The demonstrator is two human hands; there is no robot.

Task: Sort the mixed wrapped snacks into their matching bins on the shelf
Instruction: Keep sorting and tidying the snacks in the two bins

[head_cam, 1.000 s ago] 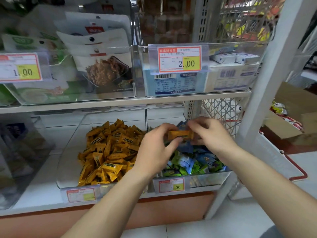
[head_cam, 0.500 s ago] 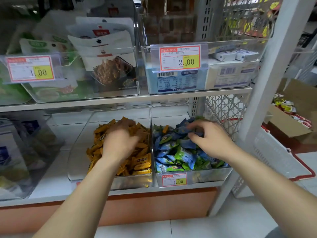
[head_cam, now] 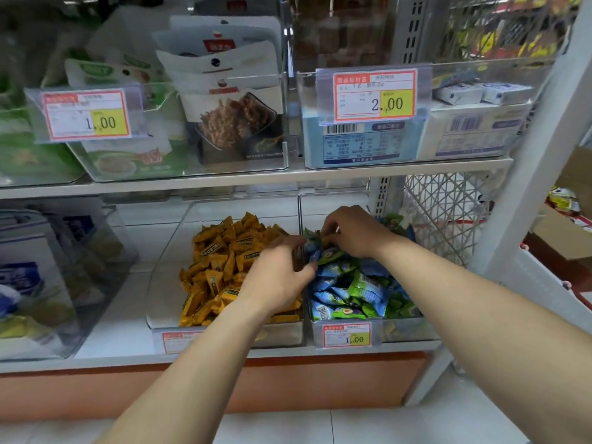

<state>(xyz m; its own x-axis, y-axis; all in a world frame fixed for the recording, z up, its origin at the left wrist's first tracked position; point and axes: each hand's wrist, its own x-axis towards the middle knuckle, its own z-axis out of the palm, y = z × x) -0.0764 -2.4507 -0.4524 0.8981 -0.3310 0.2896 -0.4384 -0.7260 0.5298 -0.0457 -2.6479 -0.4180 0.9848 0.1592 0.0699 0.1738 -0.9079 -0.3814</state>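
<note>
Status: sorting partway. The yellow candies point(head_cam: 224, 270) fill the clear bin point(head_cam: 166, 283) left of the grip, and the blue and green candies point(head_cam: 355, 290) lie beneath it. Grip of the right hand point(head_cam: 355, 232): curled into that pile, apparently pinching a stray yellow candy point(head_cam: 325, 241). The candy is mostly hidden, so its long axis cannot be told. Grip of the left hand point(head_cam: 275, 278): spread, empty, at the divider point(head_cam: 299, 219). Further strays are likely buried.

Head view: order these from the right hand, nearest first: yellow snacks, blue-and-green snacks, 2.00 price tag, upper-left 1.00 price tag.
1. Blue-and-green snacks: right bin, touching the right hand.
2. Yellow snacks: neighbouring bin, left.
3. 2.00 price tag: upper shelf, above.
4. Upper-left 1.00 price tag: upper shelf, far left.
</note>
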